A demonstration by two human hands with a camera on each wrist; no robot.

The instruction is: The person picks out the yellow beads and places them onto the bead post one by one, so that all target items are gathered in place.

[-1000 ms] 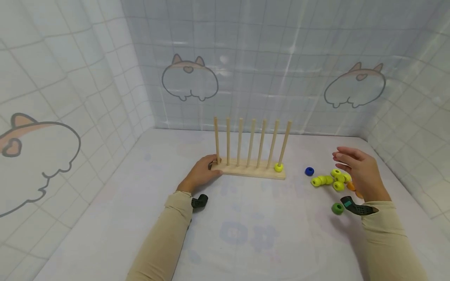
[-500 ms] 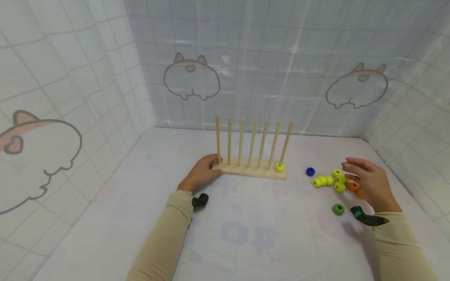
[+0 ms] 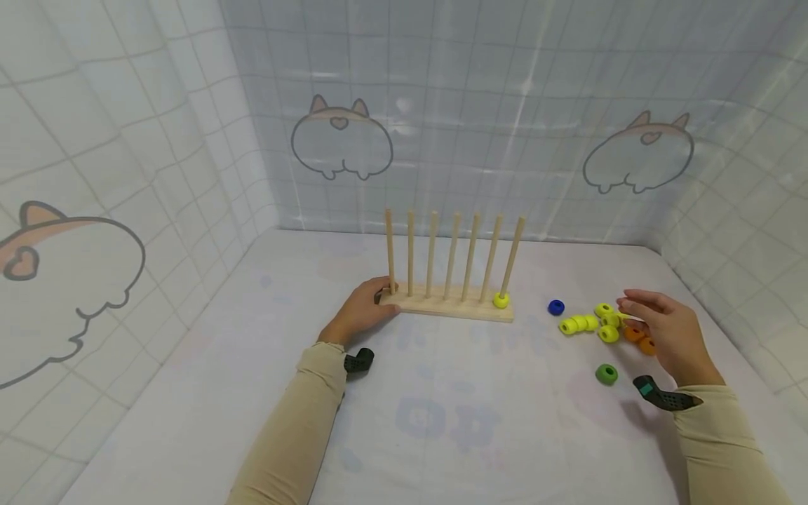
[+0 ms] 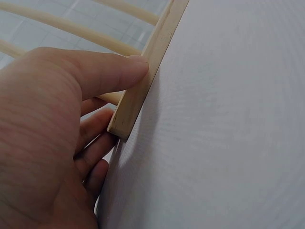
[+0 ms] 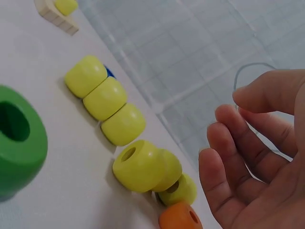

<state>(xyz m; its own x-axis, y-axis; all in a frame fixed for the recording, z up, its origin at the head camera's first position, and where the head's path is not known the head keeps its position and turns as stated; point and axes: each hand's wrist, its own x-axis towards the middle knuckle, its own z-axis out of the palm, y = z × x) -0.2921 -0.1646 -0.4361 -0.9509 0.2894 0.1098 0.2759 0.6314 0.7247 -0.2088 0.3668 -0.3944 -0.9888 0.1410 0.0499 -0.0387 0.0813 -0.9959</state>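
My left hand [image 3: 362,308] grips the left end of a wooden peg rack [image 3: 442,304], thumb along the front edge of its base [image 4: 151,57] and fingers behind. Several upright pegs stand in a row; the rightmost carries one yellow bead [image 3: 501,301] at its foot. Over at the right, my right hand [image 3: 678,340] hovers beside loose beads, its fingers loosely curled with nothing between thumb and fingertips [image 5: 224,114]. Nearest to it are orange beads [image 3: 647,346] and a cluster of yellow beads [image 3: 609,334].
Three yellow beads [image 3: 577,324] lie in a touching row, with a blue bead [image 3: 556,307] behind them. A green bead [image 3: 607,374] sits apart, closer to me. Tile-patterned sheeting [image 3: 467,126] walls the white table [image 3: 442,421] at the back and sides.
My right hand has moved right and toward me, lower over the beads, uncovering more of the orange ones. My left hand keeps its grip on the rack, which stays put.
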